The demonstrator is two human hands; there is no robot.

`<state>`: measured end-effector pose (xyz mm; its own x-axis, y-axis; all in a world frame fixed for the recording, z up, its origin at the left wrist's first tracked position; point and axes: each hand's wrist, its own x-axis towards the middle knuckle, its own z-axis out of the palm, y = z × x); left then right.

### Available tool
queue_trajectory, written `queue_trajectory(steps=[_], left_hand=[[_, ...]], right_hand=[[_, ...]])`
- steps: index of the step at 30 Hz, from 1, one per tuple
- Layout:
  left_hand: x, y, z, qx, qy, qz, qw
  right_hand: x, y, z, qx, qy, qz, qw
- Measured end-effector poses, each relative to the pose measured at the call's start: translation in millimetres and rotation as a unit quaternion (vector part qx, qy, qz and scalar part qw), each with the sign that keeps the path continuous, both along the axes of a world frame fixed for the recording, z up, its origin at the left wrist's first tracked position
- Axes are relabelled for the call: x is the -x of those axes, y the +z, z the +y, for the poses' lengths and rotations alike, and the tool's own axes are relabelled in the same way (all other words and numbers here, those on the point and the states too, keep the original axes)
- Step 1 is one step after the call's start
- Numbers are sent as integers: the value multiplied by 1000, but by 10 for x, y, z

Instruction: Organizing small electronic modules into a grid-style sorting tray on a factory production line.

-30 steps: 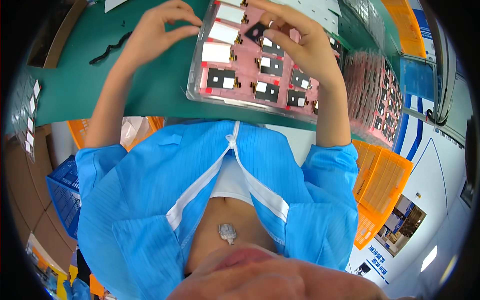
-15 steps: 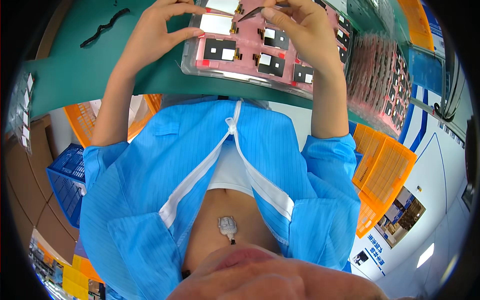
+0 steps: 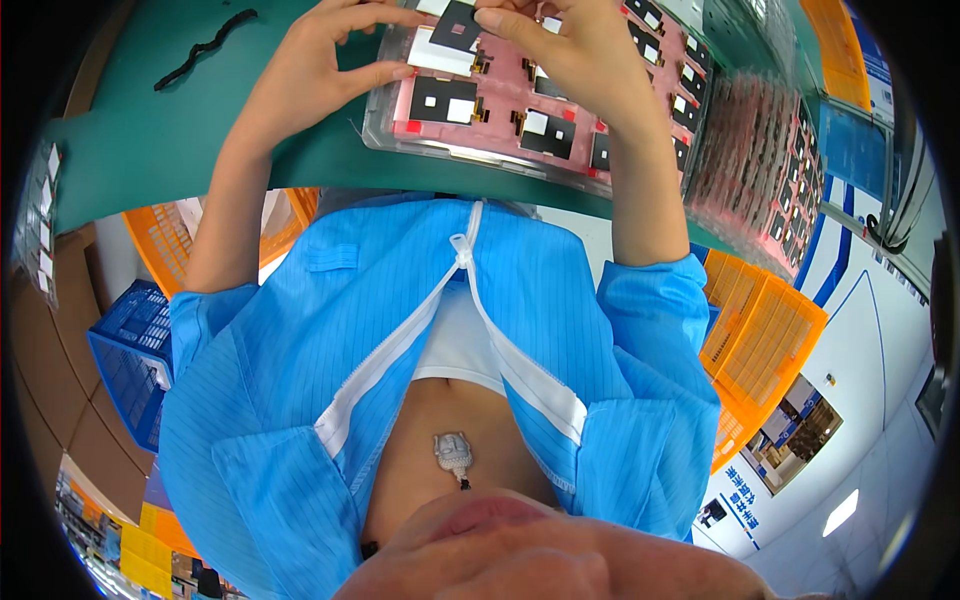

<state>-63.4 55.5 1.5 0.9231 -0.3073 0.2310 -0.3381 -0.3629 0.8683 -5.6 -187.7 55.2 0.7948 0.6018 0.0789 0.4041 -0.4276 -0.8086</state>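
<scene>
My left hand (image 3: 325, 58) spans the near-left part of a clear plastic tray (image 3: 375, 125), thumb and index finger apart. Between those fingertips lies a white rectangular panel (image 3: 437, 50) with a small gold connector at its right side. My right hand (image 3: 565, 50) pinches a thin black square sheet (image 3: 457, 30) with a small square cutout, tilted over that panel's upper right. Whether tweezers are still in this hand is hidden. Below the panel rests a part with a black cover (image 3: 428, 101) and a white square. Similar parts sit in rows on the pink tray.
To the right rises a tall stack of filled trays (image 3: 745, 165). A black twisted strip (image 3: 205, 50) lies on the green table (image 3: 150, 150). Orange crates (image 3: 765, 350) and a blue crate (image 3: 130, 350) stand around my body.
Dark tweezers pointed from my right hand earlier; now a black square sheet shows at its fingertips, over the white panel. The right hand has moved left, while the left stays nearly in place.
</scene>
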Motion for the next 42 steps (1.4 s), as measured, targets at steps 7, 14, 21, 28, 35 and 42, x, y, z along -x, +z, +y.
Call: queue_trajectory(steps=[7, 14, 21, 28, 35, 42], left_hand=[[-19, -127, 8, 20, -7, 15, 1000], [-56, -427, 45, -47, 23, -99, 994], [-42, -421, 40, -48, 22, -93, 994], [-38, -424, 50, -50, 24, -95, 994], [-36, -431, 38, -54, 30, -89, 994], [-27, -399, 22, -45, 32, -98, 994]], right_hand=[[-27, -96, 132, 64, 16, 84, 994], [13, -54, 191, 77, -9, 120, 990], [16, -18, 217, 97, -29, 147, 984], [-21, -112, 187, 87, 0, 86, 993], [-21, -71, 195, 105, -1, 97, 990], [-7, -35, 210, 114, -3, 108, 987]])
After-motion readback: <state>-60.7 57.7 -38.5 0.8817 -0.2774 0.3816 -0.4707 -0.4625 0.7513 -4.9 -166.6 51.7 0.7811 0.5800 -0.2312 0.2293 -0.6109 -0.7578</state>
